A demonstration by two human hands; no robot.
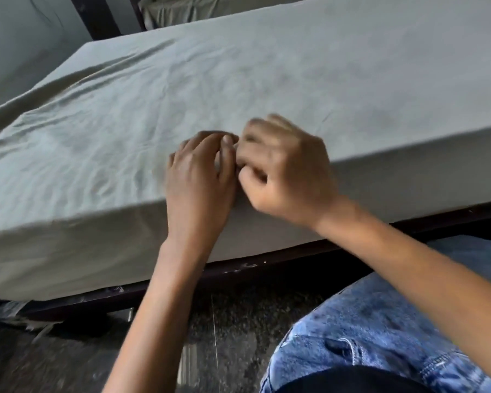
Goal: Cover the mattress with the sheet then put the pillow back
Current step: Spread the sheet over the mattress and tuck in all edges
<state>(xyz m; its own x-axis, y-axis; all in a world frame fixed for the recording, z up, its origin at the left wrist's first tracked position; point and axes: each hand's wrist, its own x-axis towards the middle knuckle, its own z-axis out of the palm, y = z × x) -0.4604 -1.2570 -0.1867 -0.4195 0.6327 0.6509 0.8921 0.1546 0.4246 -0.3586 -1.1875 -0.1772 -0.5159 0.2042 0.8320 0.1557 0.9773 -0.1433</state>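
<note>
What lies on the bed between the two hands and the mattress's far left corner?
Only bare, wrinkled sheet. The head view shows nothing resting on it from the left hand and right hand to that corner.

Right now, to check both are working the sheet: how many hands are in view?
2. The left hand is on the sheet at its near edge; the right hand touches it alongside.

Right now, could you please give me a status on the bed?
Left hand, right hand together on sheet at near edge; grip blurred. Sheet spread out, wrinkled at left. No pillow on it; nothing in the way.
</note>
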